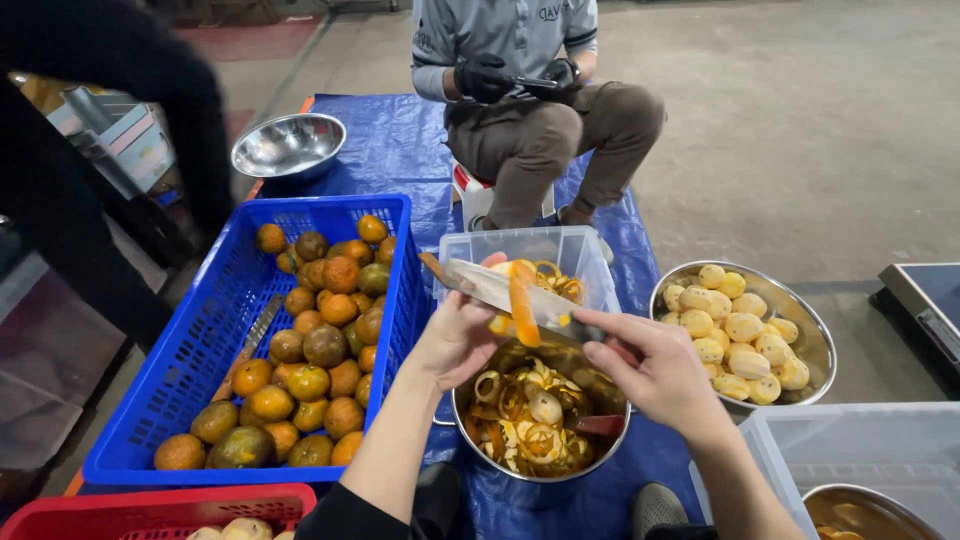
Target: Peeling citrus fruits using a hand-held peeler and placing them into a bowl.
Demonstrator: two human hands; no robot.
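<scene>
My left hand (452, 338) is curled around a partly peeled orange (500, 324), mostly hidden under a long knife (490, 287). My right hand (655, 372) grips the knife at its dark near end, and the blade runs up-left across my left hand. A strip of orange peel (522, 302) hangs off the blade. Both hands hover over a steel bowl (470, 440) filled with curled peels and one peeled fruit.
A blue crate (215, 300) of unpeeled oranges sits on the left, a steel bowl (815, 345) of peeled fruit on the right. A clear tub (590, 255) stands behind my hands, an empty steel bowl (290, 145) further back. A seated person in black gloves (485, 78) faces me.
</scene>
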